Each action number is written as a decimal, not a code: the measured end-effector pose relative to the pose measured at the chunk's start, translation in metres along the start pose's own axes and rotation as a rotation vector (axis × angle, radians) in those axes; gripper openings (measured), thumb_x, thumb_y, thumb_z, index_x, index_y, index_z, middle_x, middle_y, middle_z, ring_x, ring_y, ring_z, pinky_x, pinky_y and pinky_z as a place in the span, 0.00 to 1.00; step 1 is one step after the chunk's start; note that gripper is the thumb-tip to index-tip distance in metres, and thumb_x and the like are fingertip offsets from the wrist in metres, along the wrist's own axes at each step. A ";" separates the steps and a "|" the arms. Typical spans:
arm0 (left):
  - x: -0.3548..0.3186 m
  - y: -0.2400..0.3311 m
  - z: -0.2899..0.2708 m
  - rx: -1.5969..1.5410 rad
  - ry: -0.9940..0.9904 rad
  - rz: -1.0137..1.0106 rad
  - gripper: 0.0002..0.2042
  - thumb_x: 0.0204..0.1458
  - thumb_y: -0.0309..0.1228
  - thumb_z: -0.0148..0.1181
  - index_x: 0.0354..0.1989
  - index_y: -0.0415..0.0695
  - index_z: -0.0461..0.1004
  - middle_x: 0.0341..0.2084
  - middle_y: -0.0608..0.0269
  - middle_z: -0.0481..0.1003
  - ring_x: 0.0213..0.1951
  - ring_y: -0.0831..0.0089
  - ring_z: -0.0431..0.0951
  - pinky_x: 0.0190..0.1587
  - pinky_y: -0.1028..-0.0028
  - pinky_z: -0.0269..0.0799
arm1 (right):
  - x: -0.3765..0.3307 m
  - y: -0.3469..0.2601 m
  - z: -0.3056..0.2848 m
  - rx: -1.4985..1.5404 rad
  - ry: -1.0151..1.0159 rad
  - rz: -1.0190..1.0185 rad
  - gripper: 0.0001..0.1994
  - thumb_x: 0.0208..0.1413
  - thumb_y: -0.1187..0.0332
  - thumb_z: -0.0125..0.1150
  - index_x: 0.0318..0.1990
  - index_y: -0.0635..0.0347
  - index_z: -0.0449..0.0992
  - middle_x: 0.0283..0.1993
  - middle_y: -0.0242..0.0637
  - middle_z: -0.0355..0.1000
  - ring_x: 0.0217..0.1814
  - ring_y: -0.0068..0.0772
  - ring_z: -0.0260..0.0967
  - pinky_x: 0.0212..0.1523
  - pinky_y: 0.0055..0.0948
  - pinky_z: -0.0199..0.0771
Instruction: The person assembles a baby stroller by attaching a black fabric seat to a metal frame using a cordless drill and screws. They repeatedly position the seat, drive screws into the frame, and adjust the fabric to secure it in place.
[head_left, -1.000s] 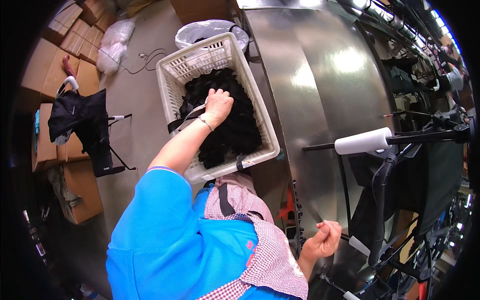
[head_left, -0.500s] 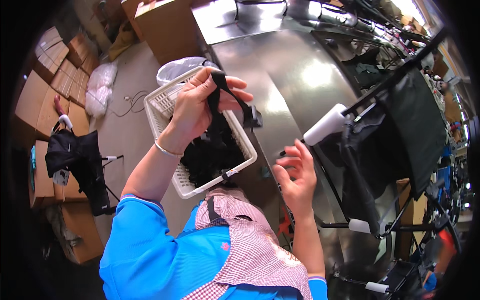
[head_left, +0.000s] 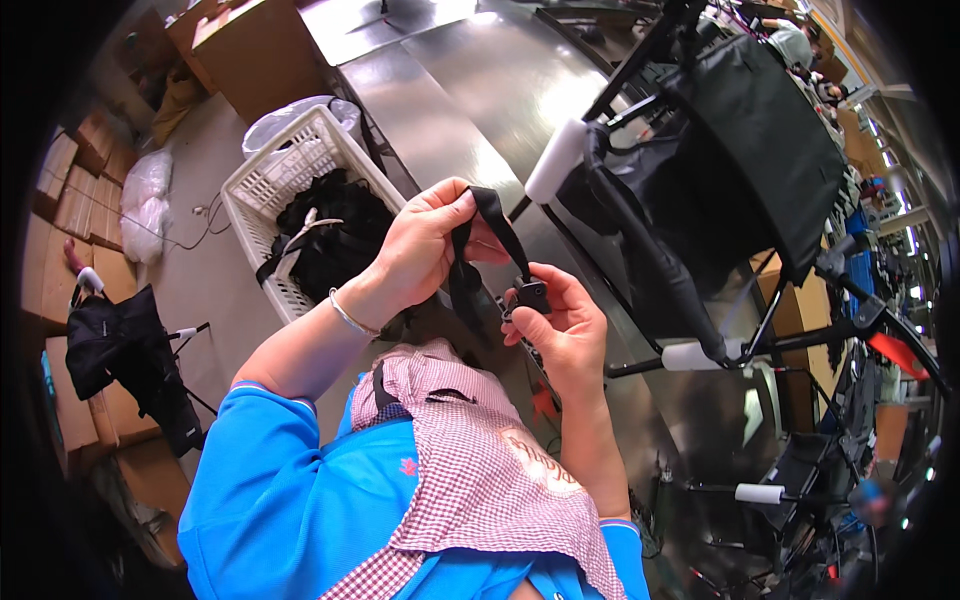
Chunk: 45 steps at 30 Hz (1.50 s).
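Note:
A black webbing strap [head_left: 497, 222] loops over the fingers of my left hand [head_left: 432, 243], which pinches it between thumb and fingers. One length of the strap hangs free below that hand. At its other end is a black plastic buckle [head_left: 531, 294], gripped between the thumb and fingers of my right hand [head_left: 566, 325]. Just right of my hands stands a black fabric seat [head_left: 690, 210] on a dark tube frame, with a white sleeve [head_left: 556, 161] around one tube.
A white plastic basket [head_left: 243, 190] full of black straps [head_left: 335, 225] stands left of my hands. Beyond lies a shiny metal work surface [head_left: 440, 100]. Cardboard boxes [head_left: 262, 60] and clear plastic bags [head_left: 147, 200] line the left side, near another black folded item [head_left: 135, 345].
My right hand has moved up and left and closed on the buckle. My left hand has come lower and right with the strap. The view has shifted to the right.

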<state>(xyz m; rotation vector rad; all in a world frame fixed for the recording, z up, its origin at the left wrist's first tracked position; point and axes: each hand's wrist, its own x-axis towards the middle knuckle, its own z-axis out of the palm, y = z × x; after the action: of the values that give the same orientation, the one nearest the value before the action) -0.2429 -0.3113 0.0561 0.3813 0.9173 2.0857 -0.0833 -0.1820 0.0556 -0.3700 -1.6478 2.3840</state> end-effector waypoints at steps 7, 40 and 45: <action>-0.008 -0.013 0.020 1.252 -0.306 0.477 0.25 0.40 0.22 0.63 0.52 0.42 0.71 0.48 0.59 0.69 0.46 0.69 0.70 0.48 0.71 0.69 | -0.020 -0.008 -0.035 -1.080 0.075 -0.312 0.33 0.41 0.80 0.66 0.58 0.62 0.62 0.37 0.37 0.72 0.35 0.33 0.72 0.34 0.29 0.74; 0.010 -0.024 0.088 0.503 -0.914 -0.365 0.32 0.47 0.38 0.69 0.57 0.36 0.62 0.34 0.67 0.72 0.38 0.81 0.71 0.41 0.79 0.69 | -0.074 -0.058 -0.072 0.090 -0.327 0.303 0.05 0.60 0.71 0.53 0.39 0.64 0.71 0.26 0.28 0.67 0.23 0.17 0.63 0.25 0.19 0.64; 0.006 -0.026 0.098 0.593 -0.886 -0.599 0.25 0.63 0.47 0.44 0.51 0.35 0.70 0.24 0.70 0.69 0.28 0.83 0.68 0.33 0.79 0.66 | -0.097 -0.083 -0.082 -0.215 -0.329 0.130 0.09 0.64 0.66 0.50 0.36 0.61 0.73 0.26 0.22 0.62 0.27 0.12 0.56 0.28 0.14 0.57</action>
<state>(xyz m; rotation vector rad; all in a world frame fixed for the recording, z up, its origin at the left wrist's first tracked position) -0.1791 -0.2489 0.1047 1.0752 0.9052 0.8987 0.0385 -0.1124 0.1133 -0.1249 -2.0935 2.4717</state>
